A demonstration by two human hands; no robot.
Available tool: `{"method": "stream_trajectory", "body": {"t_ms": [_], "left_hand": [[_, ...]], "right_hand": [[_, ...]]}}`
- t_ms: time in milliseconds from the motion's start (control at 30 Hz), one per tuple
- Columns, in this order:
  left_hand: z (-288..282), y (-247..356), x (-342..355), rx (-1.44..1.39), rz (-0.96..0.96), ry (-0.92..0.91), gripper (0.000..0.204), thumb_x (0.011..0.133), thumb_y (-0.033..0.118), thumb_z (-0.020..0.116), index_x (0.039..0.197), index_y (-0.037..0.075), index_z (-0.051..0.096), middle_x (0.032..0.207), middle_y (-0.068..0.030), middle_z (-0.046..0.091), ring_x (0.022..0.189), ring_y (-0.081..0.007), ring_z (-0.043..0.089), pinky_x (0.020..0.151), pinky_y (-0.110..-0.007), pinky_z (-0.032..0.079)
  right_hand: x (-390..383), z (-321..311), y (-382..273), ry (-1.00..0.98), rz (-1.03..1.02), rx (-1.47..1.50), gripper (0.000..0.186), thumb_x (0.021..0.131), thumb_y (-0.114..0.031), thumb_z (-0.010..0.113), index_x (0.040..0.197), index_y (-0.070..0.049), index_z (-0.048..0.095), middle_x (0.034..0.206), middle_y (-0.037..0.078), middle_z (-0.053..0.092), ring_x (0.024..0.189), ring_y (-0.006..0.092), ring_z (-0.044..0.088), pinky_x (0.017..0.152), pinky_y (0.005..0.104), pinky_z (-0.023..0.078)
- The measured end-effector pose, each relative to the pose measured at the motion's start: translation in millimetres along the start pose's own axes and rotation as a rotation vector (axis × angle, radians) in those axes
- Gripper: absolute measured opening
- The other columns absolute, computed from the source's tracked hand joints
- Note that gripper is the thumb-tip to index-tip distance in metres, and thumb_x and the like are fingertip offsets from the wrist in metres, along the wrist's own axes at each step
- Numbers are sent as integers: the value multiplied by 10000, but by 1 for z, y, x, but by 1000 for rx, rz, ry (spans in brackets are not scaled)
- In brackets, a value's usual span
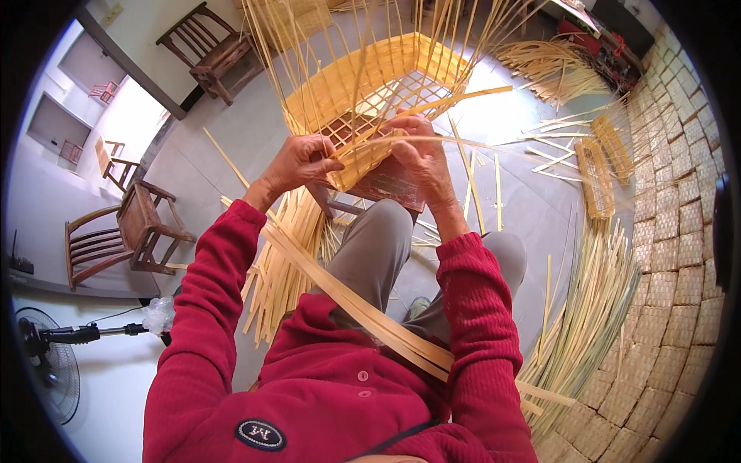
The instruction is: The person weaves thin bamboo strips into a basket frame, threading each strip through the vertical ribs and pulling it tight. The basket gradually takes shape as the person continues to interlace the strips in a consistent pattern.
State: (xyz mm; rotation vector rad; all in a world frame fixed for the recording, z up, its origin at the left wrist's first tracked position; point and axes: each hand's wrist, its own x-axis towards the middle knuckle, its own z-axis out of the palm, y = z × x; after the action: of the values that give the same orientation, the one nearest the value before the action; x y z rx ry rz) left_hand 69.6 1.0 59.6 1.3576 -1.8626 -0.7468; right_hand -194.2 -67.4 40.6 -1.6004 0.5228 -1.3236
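On the person's lap rests a half-woven bamboo basket (370,92), tilted so its rim faces both hands. Left hand (301,163) pinches a thin strip (401,140) against the rim; right hand (421,158) presses closed on the weave, steadying it. Loose upright strips (270,38) crowd overhead; bundled splints (579,324) and wooden chairs (123,235) stand nearby.

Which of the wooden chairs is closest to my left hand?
The low armchair at the left, beside your red left sleeve. The slatted chair stands farther off, by the wall at the top.
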Motion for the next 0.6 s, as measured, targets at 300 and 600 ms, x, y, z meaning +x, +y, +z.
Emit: {"method": "stream_trajectory", "body": {"t_ms": [300, 600], "left_hand": [[-33, -23, -9, -81, -60, -85, 161, 908, 142, 795, 879, 23, 689, 790, 47, 591, 736, -40, 567, 631, -216, 470], [-23, -26, -25, -217, -84, 53, 158, 913, 145, 794, 985, 29, 714, 760, 89, 574, 662, -1, 507, 585, -192, 463]], "right_hand": [[11, -41, 11, 385, 204, 859, 177, 969, -74, 692, 1067, -127, 553, 1079, 93, 728, 904, 116, 637, 699, 254, 470], [9, -36, 66, 615, 476, 824, 397, 934, 26, 667, 1226, -96, 426, 1014, 163, 699, 786, 190, 665, 592, 298, 510]]}}
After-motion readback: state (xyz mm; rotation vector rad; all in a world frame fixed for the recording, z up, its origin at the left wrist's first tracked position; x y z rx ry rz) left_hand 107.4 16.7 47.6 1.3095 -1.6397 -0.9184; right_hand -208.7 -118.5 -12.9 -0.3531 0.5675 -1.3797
